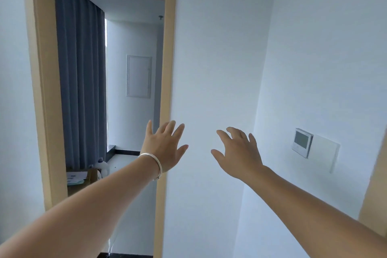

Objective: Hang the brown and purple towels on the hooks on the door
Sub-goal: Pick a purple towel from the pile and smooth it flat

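Both my arms reach forward at chest height. My left hand [165, 146] is spread with straight fingers and holds nothing; a silver bangle circles its wrist. It hangs in front of the right post of a tan wooden door frame [167, 69]. My right hand [238, 153] is spread too, fingers slightly bent, empty, in front of the white wall. No brown towel, purple towel, hooks or door leaf show in this view.
The doorway opens onto a room with a grey-blue curtain [81, 79], a white wall panel [138, 76] and a low surface with bottles [102, 166] and papers. A wall thermostat [301, 142] sits on the right wall. Another tan frame edge [374, 195] shows at far right.
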`<state>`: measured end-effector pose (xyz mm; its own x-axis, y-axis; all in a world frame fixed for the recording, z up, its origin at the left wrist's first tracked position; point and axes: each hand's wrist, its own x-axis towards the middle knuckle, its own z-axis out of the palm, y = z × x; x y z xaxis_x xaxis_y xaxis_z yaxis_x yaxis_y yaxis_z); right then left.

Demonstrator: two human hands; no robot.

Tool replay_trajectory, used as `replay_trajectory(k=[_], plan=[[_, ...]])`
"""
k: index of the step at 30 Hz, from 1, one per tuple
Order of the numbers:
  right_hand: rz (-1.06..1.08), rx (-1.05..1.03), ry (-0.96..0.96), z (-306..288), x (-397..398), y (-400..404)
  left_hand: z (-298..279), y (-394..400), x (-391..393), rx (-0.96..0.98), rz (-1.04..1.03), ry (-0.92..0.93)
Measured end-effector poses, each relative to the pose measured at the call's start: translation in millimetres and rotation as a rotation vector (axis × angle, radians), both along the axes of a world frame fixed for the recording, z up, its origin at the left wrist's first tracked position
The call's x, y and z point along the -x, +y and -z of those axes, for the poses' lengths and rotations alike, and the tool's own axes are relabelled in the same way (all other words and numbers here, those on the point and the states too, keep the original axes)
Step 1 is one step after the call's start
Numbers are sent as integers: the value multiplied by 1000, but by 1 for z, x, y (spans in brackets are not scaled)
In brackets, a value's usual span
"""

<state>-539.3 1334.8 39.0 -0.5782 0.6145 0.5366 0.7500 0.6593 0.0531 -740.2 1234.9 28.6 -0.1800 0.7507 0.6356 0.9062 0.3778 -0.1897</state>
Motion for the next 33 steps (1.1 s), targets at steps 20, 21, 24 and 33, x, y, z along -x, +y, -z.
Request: replay_trajectory(k=[20, 21, 24, 33], plan=[[-477, 1, -18, 26, 332, 225, 39, 137, 264, 80, -511, -84], [-522, 6, -18, 27, 353, 227, 39, 133, 277, 83, -559, -93], [-660, 31, -33, 36, 413, 222, 48, 111, 307, 76, -686, -112], [-1051, 51, -108, 64, 564, 115, 73, -21, 387, 79, -1040, -198]])
